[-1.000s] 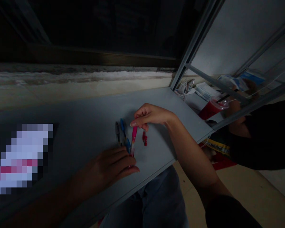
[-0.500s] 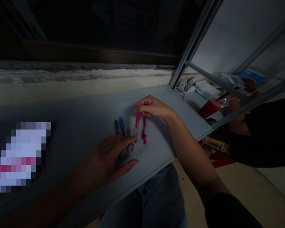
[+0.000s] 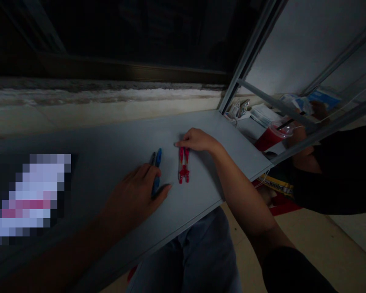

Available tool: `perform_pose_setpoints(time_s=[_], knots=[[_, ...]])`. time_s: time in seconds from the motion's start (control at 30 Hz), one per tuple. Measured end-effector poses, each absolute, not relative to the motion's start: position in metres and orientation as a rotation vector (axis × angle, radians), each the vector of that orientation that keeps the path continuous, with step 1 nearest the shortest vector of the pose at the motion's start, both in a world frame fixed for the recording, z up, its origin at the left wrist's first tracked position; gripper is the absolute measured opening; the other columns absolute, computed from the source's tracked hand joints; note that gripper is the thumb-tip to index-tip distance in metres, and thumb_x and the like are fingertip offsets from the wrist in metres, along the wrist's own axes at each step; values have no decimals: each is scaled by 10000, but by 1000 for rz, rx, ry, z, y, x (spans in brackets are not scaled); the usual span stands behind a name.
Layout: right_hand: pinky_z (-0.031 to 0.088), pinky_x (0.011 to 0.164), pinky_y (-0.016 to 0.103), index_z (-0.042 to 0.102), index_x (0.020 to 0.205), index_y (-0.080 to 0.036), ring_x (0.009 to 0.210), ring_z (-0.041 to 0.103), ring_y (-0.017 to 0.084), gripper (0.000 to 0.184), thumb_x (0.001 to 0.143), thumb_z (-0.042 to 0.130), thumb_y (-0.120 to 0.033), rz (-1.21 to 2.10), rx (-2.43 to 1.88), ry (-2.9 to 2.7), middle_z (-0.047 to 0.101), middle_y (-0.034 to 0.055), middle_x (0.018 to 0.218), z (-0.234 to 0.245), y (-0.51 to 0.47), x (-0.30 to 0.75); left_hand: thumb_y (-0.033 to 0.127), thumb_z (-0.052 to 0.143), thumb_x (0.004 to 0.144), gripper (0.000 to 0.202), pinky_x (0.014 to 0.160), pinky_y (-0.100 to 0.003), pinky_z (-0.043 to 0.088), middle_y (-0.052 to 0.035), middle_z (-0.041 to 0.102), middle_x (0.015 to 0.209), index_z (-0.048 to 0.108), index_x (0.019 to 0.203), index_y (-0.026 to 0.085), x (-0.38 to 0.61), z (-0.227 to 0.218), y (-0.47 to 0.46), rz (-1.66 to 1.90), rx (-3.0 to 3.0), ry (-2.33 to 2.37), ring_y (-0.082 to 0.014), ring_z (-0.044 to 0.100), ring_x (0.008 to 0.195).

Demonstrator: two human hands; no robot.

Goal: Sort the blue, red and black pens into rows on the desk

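Note:
Two red pens (image 3: 184, 166) lie side by side on the grey desk (image 3: 213, 171), their clips towards me. At their far ends is my right hand (image 3: 198, 139), its thumb side stretched out to the left past the tops. Its other fingers are partly hidden, and whether they touch the pens I cannot tell. My left hand (image 3: 137, 189) rests over a blue pen (image 3: 158, 158), fingers lying across it and the thumb held apart. Beside the blue pen a dark pen (image 3: 153, 158) shows only its upper end; the hand covers the rest.
A blurred-out, bright patch (image 3: 39, 195) lies on the desk to the left. Behind a metal frame (image 3: 232, 95) on the right are a cup with red drink (image 3: 270, 136), papers (image 3: 264, 114) and another person's dark sleeve (image 3: 338, 171). The desk's front edge runs just above my lap.
The red pen that my right hand held tilted now lies flat beside the other red pen. My left hand has drawn back left, and the blue and dark pens have turned under it.

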State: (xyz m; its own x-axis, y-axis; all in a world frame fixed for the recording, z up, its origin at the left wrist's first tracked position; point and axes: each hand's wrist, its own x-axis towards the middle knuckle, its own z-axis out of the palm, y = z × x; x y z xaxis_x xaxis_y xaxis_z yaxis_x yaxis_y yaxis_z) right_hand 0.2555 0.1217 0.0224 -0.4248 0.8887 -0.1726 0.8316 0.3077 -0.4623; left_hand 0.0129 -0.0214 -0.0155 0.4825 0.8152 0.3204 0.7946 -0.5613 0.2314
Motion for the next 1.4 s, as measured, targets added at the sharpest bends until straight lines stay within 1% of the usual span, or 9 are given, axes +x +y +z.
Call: perform_pose_setpoints(time_s=[0.17,0.3,0.43,0.6,0.8,0.93,1.07,1.23,1.4], knots=[[265,606,302,600,630,-145,580,375,108,430,960,647,-418,618,-1604,-2456,439,-26,555,23,119,255,332,451,990,226,794,-390,572,-93,721,997,603,1085,195,15,-10,-22,548,2599,1480,-254,708,837],[251,604,294,514,589,-162,565,332,93,494,993,608,-430,607,-1438,-2420,351,-55,537,26,113,250,312,465,955,233,736,-345,555,-63,725,938,597,1107,195,16,-8,-23,520,2491,1576,-225,705,751],[252,579,280,492,558,-164,526,300,76,586,1016,574,-520,806,-1265,-2428,313,-71,506,34,102,242,313,454,959,324,681,-319,532,-53,731,951,589,1225,186,17,-4,-23,502,2359,1634,-205,702,712],[312,556,247,640,636,-132,465,409,63,613,986,588,-632,1118,-1139,-2406,484,-47,473,45,89,240,289,412,983,367,658,-331,522,-117,709,1166,577,1285,162,20,0,-21,454,2292,1683,-209,709,738],[322,495,218,660,653,-120,415,433,52,633,960,613,-671,1555,-944,-2473,516,-41,451,48,83,240,310,370,1028,356,647,-341,527,-147,651,1240,576,1280,164,20,-5,-15,525,2282,1724,-220,692,760],[332,468,204,674,721,-114,423,472,56,615,939,634,-687,1737,-902,-2487,569,-29,489,48,81,236,326,372,1045,374,706,-365,558,-128,649,1087,534,1321,133,13,-10,-9,930,2141,1652,-218,666,781],[358,474,193,669,793,-124,443,500,58,564,926,665,-673,1653,-921,-2405,597,-40,532,45,79,229,351,352,1077,353,561,-315,497,-11,560,780,519,1333,175,7,-12,-6,1181,1861,1610,-179,549,598],[324,442,202,512,618,-174,380,400,46,641,982,554,-701,1498,-916,-2161,474,-71,452,37,77,216,345,385,1074,288,610,-318,537,-22,598,782,591,1227,216,9,-9,-12,1205,1826,1485,-189,603,664],[294,409,217,340,531,-219,352,319,47,711,1000,484,-734,1610,-827,-1928,372,-78,401,29,75,206,336,380,1079,292,606,-306,522,-12,606,771,583,1252,218,11,-7,-15,1160,1852,1431,-188,617,670]])
